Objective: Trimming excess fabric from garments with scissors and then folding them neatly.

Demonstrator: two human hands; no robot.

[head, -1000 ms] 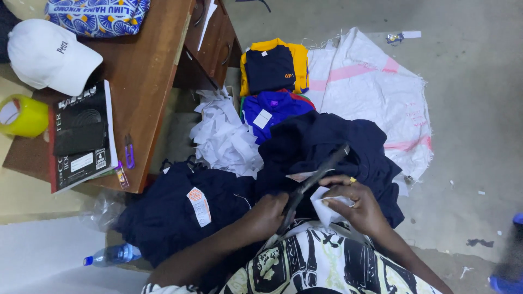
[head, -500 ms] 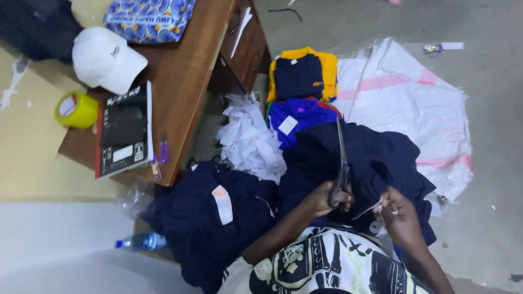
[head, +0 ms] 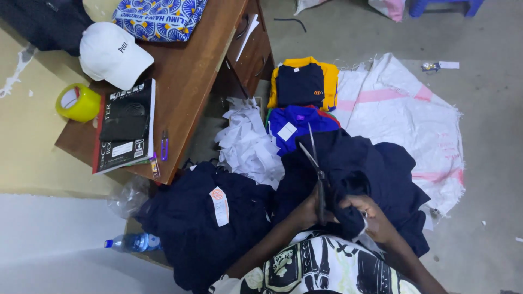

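Nearest the camera, the left hand [head: 308, 209] is closed around the handles of the scissors [head: 316, 169], blades parted and pointing away, while the right hand [head: 376, 218] pinches a fold of the navy garment [head: 359, 163] lying on the lap and floor. Judging by this, the work is at the trimming stage: a cut seems about to be made (the exact spot is hidden), which calls for the cloth held taut against the blades. Beyond lie a heap of white paper scraps [head: 248, 144], folded shirts [head: 302, 87] and a white sack [head: 403, 120]; the desk [head: 185, 81] stands off to the left.
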